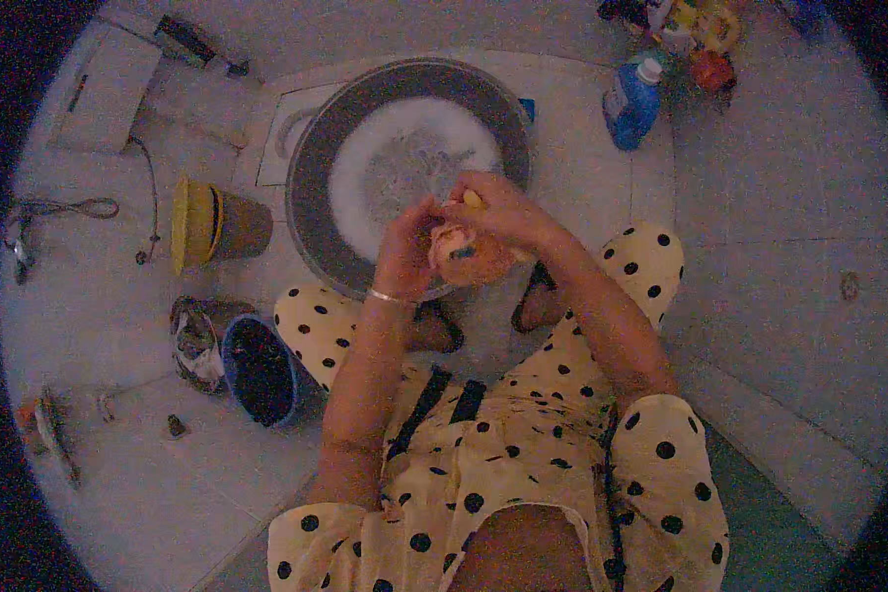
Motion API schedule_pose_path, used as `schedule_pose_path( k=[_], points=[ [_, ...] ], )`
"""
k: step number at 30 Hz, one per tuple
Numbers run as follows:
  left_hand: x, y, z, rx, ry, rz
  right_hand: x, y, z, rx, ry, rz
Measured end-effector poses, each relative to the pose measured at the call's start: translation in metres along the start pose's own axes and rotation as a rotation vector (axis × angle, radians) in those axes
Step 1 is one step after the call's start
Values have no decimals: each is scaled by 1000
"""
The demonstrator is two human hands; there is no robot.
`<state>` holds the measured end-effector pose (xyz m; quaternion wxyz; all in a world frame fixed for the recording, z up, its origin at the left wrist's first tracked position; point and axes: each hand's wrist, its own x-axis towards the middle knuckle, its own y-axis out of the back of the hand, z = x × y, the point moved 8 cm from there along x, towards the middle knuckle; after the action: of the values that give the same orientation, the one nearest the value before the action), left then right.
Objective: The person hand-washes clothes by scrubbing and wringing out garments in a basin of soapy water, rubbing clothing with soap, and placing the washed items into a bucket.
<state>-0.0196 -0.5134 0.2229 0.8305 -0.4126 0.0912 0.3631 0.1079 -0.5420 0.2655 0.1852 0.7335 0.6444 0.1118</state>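
Between my hands, over the near rim of a large grey basin (311, 222), is a rounded orange-pink thing (476, 264) with a small dark patch. Its kind is unclear in the dim, grainy picture. My left hand (409, 245), a bracelet at its wrist, is closed on the thing's left side. From the right, my right hand (508, 212) reaches across its top, with the fingers closed around a small yellow piece (474, 199), perhaps a handle; most of it is hidden. White suds (405, 163) fill the middle of the basin beyond my hands.
A blue bottle (631, 107) with a white cap stands right of the basin, near colourful packages (696, 30). To the left are a yellow-rimmed bucket (192, 227), a blue-rimmed bin (259, 373) and a bag (197, 345). A hose (151, 197) hangs at the far left.
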Motion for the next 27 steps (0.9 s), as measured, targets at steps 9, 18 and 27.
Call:
schedule_pose_path(
  k=[9,18,27],
  points=[
    [2,-18,-23,203,-34,-84,-5,5,-13,937,-105,-26],
    [26,-64,71,488,-592,273,43,85,-53,143,65,790],
    [83,-91,79,701,-674,-36,151,85,74,467,-177,247]
  ],
)
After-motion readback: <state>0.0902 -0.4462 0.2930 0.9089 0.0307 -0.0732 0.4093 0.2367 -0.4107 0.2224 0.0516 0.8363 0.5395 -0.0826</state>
